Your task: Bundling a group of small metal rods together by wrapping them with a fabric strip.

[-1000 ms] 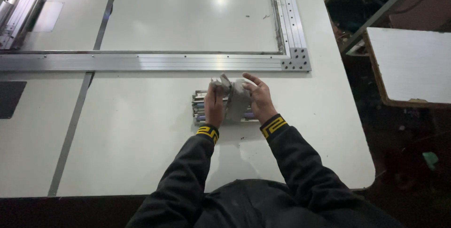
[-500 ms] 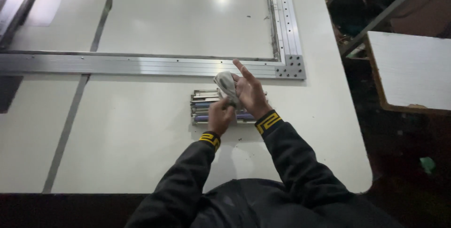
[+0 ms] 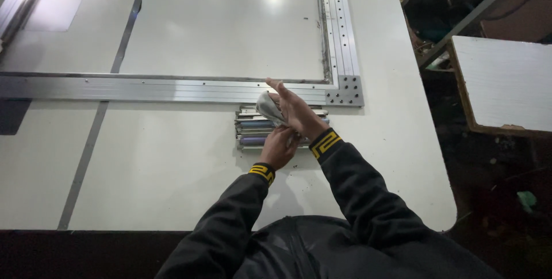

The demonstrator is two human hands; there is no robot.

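Observation:
My left hand [image 3: 278,146] and my right hand [image 3: 296,112] meet over a short stack of metal bars [image 3: 253,126] lying on the white table [image 3: 172,175]. Between them is a crumpled grey-white cloth [image 3: 268,107]. The left hand grips its lower end. The right hand lies flat against the cloth with its fingers stretched out, pointing up and left. The bars show blue and purple strips on their sides and sit just below the aluminium frame [image 3: 172,88]. Both sleeves are black with yellow-patterned cuffs.
The aluminium frame runs left to right and turns away at a bolted corner [image 3: 345,90], enclosing a glossy white panel [image 3: 230,20]. To the right, past the table's rounded edge, stands a white board in a wooden frame [image 3: 500,83] and dark clutter on the floor.
The hands and cloth have shifted slightly up toward the frame. The right hand has opened out from a curled hold to flat, stretched fingers on the cloth.

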